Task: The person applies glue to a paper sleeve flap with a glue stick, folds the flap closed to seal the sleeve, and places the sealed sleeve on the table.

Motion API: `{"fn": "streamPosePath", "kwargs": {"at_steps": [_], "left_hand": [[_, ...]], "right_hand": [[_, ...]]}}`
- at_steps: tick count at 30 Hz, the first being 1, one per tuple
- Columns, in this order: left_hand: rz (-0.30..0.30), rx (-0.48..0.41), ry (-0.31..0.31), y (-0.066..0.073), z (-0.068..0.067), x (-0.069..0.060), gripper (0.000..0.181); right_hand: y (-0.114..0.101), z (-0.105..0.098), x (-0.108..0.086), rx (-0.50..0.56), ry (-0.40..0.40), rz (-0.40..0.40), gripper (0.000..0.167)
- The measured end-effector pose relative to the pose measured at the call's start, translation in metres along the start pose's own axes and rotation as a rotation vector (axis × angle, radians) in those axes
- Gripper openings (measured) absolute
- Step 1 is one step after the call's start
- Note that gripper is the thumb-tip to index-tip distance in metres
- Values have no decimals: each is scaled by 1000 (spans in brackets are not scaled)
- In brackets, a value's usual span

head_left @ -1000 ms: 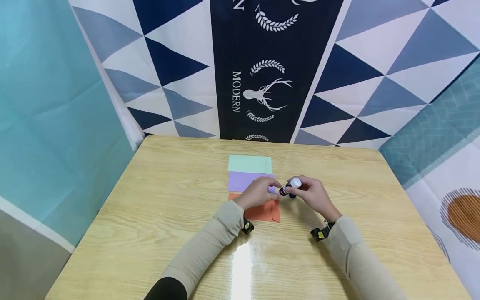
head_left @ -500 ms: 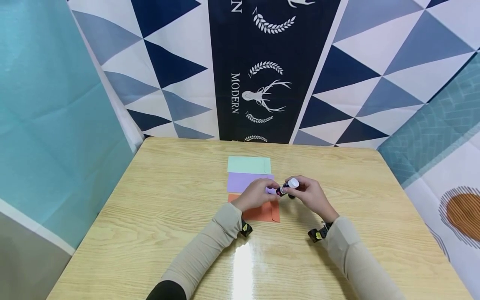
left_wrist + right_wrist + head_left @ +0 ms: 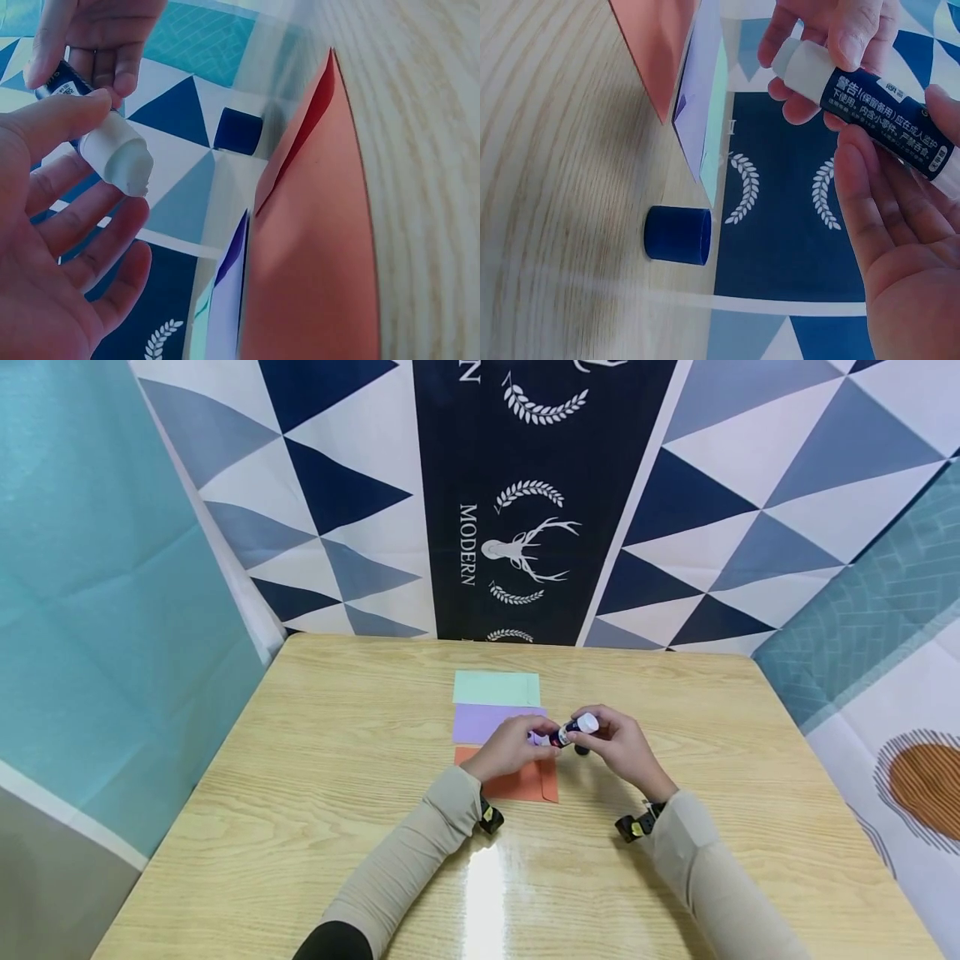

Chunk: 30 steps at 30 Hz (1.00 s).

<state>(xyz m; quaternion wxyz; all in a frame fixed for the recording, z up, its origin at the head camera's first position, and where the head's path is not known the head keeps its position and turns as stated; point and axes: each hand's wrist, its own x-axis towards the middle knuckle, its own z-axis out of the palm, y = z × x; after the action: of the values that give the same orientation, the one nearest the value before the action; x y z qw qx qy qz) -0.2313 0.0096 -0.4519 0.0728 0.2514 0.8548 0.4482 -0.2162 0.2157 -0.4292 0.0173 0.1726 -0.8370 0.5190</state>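
Both forearms reach forward over the bench [image 3: 322, 760], wrists turned inward so the hands meet above the right edge of the envelopes. The left hand [image 3: 513, 747] has a narrow grip, thumb and fingers pinching the glue stick [image 3: 573, 729] near its white collar; the right hand [image 3: 622, 747] pinches it toward the base. The stick is tilted, clear of the bench.

The left wrist view shows its pale, rough-edged tip, and the right wrist view the white print on its dark barrel; neither reads from the head. That right view also shows the smooth, cylindrical blue cap [image 3: 677, 235] in full, standing near the papers.

Flat, matte paper envelopes lie in a column: orange envelope [image 3: 528, 783] nearest, purple envelope [image 3: 480, 724], then mint envelope [image 3: 495, 688]. The bench has a glossy wood grain.
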Motion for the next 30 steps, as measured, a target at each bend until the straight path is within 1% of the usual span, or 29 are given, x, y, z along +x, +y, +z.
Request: {"fn": "streamPosePath", "kwargs": {"at_steps": [5,11,14,18,23,28,29,30], "left_hand": [[-11,-29,6,-1,1,-2,30],[-16,-110,30,-3,-1,-4,28],[-5,-160,37,-4,-2,-5,26],[3,-212,43,-5,-4,-6,24],[2,-259,48,-6,-6,-7,25],[-1,-294,47,-7,-8,-8,26],[1,-295,45,-3,-11,-10,25],[2,-298,47,-3,-11,-10,25]], "right_hand": [[3,-2,-3,0,-16,17,28],[6,-7,-5,0,-57,41,31],[7,-10,-6,-6,-76,69,32],[9,-14,-6,-40,-104,113,32],[11,-17,-7,-78,-124,140,33],[13,-16,-8,-75,-133,149,35],[13,-16,-8,-72,-133,147,35],[13,-16,-8,-70,-133,147,36]]}}
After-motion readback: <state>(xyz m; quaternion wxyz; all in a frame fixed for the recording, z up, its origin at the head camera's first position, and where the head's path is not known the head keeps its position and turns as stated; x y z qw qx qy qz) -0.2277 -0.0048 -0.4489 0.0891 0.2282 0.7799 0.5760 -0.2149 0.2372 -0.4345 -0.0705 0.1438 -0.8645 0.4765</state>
